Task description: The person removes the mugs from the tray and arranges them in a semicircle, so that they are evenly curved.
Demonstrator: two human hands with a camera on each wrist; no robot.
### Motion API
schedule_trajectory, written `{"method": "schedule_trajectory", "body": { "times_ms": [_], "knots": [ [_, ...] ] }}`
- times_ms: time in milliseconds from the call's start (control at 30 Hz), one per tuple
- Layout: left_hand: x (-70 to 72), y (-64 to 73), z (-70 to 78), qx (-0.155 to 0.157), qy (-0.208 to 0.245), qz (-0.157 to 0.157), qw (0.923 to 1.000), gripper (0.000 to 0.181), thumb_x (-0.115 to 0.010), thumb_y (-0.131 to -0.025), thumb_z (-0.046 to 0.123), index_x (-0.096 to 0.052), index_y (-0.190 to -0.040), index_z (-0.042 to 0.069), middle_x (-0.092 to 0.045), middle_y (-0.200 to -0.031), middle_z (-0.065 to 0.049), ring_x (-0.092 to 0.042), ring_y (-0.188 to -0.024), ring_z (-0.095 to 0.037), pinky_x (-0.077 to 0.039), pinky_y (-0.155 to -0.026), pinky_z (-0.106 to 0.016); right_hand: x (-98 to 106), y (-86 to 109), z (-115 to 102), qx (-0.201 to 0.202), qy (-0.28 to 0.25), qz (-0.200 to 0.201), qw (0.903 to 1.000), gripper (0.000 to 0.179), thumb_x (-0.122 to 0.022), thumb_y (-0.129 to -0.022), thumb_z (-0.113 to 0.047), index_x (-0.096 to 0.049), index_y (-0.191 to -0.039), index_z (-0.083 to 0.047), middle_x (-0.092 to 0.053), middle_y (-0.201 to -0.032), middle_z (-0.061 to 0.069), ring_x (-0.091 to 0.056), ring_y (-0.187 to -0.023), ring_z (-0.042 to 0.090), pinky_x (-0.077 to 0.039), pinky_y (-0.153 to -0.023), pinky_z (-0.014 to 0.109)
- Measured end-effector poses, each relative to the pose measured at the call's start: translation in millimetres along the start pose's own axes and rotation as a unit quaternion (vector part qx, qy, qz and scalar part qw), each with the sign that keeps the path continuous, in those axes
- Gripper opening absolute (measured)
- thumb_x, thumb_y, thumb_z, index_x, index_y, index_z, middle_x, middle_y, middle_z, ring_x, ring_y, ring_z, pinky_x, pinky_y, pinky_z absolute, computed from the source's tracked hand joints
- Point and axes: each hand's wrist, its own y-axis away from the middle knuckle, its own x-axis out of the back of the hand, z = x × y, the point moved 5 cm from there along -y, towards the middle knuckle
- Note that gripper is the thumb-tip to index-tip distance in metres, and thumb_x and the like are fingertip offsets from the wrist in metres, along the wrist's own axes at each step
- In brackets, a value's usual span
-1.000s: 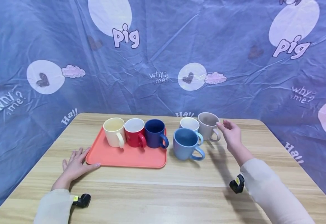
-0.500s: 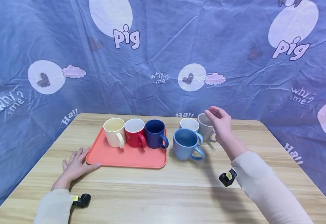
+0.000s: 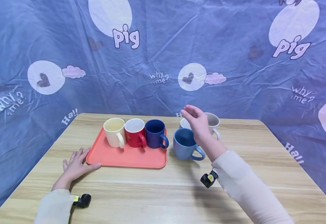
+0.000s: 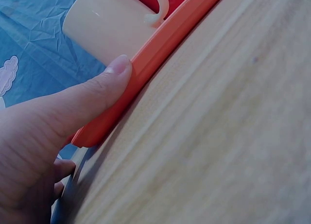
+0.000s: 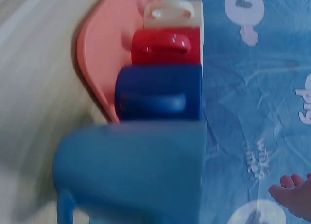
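My left hand (image 3: 74, 166) rests at the near left corner of a coral tray (image 3: 126, 159), its thumb against the rim and its other fingers spread along the side. On the tray's far part stand a cream mug (image 3: 112, 137), a red mug (image 3: 132, 139) and a dark blue mug (image 3: 153, 138). Holding nothing, my right hand (image 3: 200, 126) is raised over the mugs beside the tray, fingers loosely bent. Below it are a larger blue mug (image 3: 181, 150), a white-lined mug (image 3: 184, 123) mostly hidden by the hand, and a grey mug (image 3: 213, 120), partly covered.
The wooden table (image 3: 140, 196) carries everything. A blue printed cloth (image 3: 157, 56) hangs behind its far edge. A small black camera (image 3: 207, 179) sits on the right sleeve, another camera (image 3: 84, 200) on the left.
My right hand has moved left, from beside the grey mug's rim, over that mug, to above the white-lined and blue mugs. The left hand, tray and mugs have stayed put.
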Motion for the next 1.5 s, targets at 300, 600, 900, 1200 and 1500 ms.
{"method": "schedule_trajectory", "body": {
  "times_ms": [300,600,900,1200,1500],
  "knots": [
    [-1.1,-0.9,-1.6,0.002,-0.001,-0.002,1.0,0.096,-0.061,-0.067,0.058,-0.021,-0.136,0.004,-0.009,-0.134,-0.033,0.007,-0.121,-0.048,0.017,-0.083,-0.064,-31.0,10.9,15.5,-0.009,0.035,-0.038,0.9986,0.037,-0.061,-0.08,-0.009,-0.052,-0.114,0.002,-0.054,-0.111,0.016,-0.052,-0.099,0.02,-0.037,-0.088,0.028],
    [-0.8,-1.3,-0.6,0.003,0.0,-0.004,1.0,0.096,-0.061,-0.067,0.058,-0.021,-0.137,0.004,-0.008,-0.134,-0.033,0.007,-0.121,-0.048,0.017,-0.083,-0.064,-54.5,25.6,32.9,-0.023,0.046,-0.059,0.997,0.038,-0.06,-0.08,-0.007,-0.05,-0.115,0.005,-0.053,-0.112,0.019,-0.051,-0.102,0.025,-0.038,-0.089,0.032],
    [-0.3,-1.1,0.0,0.003,0.002,-0.005,1.0,0.096,-0.061,-0.067,0.057,-0.021,-0.136,0.004,-0.009,-0.134,-0.033,0.007,-0.121,-0.047,0.017,-0.083,-0.064,-64.4,39.6,54.4,-0.043,0.126,-0.056,0.9896,0.05,-0.061,-0.081,-0.012,-0.042,-0.124,0.003,-0.042,-0.126,0.018,-0.035,-0.118,0.029,-0.032,-0.093,0.04],
    [-0.3,-1.2,-0.4,0.0,0.001,-0.004,1.0,0.095,-0.061,-0.068,0.057,-0.021,-0.137,0.005,-0.009,-0.134,-0.033,0.007,-0.121,-0.047,0.017,-0.083,-0.064,-66.3,48.3,66.5,-0.051,0.183,-0.05,0.9805,0.058,-0.062,-0.08,-0.016,-0.035,-0.129,0.0,-0.036,-0.13,0.019,-0.032,-0.12,0.031,-0.027,-0.096,0.039],
    [-1.4,-2.1,-2.2,-0.002,-0.002,-0.002,1.0,0.095,-0.061,-0.068,0.057,-0.021,-0.137,0.005,-0.009,-0.134,-0.033,0.007,-0.121,-0.047,0.017,-0.083,-0.064,-65.3,51.0,82.3,-0.065,0.2,-0.055,0.976,0.068,-0.062,-0.08,-0.017,-0.024,-0.133,0.001,-0.031,-0.133,0.019,-0.033,-0.118,0.031,-0.028,-0.095,0.04]
  ]
}}
